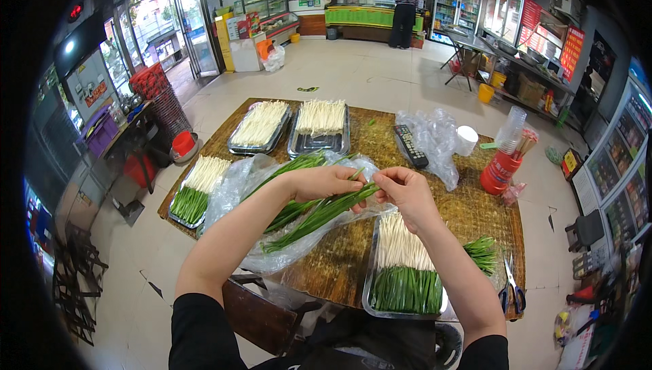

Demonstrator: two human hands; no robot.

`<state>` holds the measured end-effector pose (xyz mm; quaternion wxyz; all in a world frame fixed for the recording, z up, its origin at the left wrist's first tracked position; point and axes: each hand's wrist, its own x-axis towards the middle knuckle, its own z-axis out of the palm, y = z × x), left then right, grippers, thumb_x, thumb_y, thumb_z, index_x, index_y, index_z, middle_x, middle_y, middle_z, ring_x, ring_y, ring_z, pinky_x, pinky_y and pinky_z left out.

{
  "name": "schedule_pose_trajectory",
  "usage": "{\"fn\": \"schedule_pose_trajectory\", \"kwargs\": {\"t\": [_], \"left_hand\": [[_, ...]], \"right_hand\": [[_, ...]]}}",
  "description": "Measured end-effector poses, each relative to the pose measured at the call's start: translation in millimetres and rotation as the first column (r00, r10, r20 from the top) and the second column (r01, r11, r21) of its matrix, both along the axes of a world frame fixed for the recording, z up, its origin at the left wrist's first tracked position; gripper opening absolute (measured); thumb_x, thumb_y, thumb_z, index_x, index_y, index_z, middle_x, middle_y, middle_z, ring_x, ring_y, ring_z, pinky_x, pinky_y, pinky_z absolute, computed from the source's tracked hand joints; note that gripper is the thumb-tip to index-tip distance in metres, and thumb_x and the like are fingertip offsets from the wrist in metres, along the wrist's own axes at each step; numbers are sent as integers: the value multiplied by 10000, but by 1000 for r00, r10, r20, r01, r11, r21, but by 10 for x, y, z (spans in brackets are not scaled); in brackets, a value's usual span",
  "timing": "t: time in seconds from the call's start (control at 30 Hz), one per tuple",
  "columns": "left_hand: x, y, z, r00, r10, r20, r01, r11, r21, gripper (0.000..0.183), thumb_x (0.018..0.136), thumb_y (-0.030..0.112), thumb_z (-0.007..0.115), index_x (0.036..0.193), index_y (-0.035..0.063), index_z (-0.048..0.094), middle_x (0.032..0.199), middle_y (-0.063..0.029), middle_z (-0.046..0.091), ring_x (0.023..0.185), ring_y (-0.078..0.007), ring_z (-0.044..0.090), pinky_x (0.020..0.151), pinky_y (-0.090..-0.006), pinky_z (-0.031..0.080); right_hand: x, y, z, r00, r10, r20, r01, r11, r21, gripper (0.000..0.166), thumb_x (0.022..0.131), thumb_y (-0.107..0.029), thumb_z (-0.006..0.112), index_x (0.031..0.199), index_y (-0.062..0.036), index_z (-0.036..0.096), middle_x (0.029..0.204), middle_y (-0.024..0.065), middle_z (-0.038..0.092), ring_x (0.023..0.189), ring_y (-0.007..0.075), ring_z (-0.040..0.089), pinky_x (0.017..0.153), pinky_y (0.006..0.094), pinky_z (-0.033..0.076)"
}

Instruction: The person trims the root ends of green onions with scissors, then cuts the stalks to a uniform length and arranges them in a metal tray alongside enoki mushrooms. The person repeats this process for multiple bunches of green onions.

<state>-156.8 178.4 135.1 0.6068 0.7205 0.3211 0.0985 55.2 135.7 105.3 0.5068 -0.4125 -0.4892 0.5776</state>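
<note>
A bunch of green garlic chives (318, 217) is in my left hand (331, 184), above an open clear plastic bag (239, 176) with more chives on it. The fingertips of my right hand (405, 192) pinch at the ends of the bunch. Below my right forearm lies a tray (368, 296) of enoki mushrooms (397, 240) and cut chives (405, 288). A smaller tray at the left holds both as well. Two trays at the far edge hold enoki mushrooms (321, 115). Chive pieces (480, 255) and scissors (511, 288) lie at the right.
On the wooden table (326, 273) are a remote control (410, 146), crumpled plastic bags (438, 136), a white roll (466, 140) and a red container (500, 171) of skewers beside stacked plastic cups. A wooden chair (260, 314) stands at the near edge. Another person (405, 13) stands at the far counter.
</note>
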Motion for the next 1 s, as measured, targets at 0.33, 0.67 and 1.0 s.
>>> {"fn": "schedule_pose_trajectory", "kwargs": {"t": [0.33, 0.67, 1.0], "left_hand": [[-19, 17, 51, 947, 168, -274, -134, 981, 139, 345, 1032, 360, 467, 1186, 64, 553, 892, 38, 540, 793, -70, 483, 724, -252, 435], [-181, 42, 6, 973, 102, -207, -73, 987, 144, 301, 1015, 235, 496, 1265, 74, 545, 1027, 20, 583, 964, -57, 490, 872, -258, 421], [-255, 155, -48, 970, 97, -221, -71, 990, 121, 290, 1018, 251, 491, 1242, 75, 548, 1028, 26, 588, 954, -50, 494, 865, -256, 424]], "right_hand": [[-35, 38, 2, 998, 47, -36, -49, 998, -40, 159, 901, -111, 685, 988, 19, 656, 824, 26, 640, 739, 100, 622, 677, 246, 529], [-95, 174, -169, 998, 25, 56, -22, 998, -63, 152, 916, -134, 667, 978, 5, 670, 799, 5, 633, 708, 86, 587, 663, 236, 495], [-151, 227, -196, 996, 63, 64, -60, 997, -47, 176, 932, -156, 646, 998, 5, 680, 777, -2, 627, 697, 74, 571, 654, 230, 479]]}}
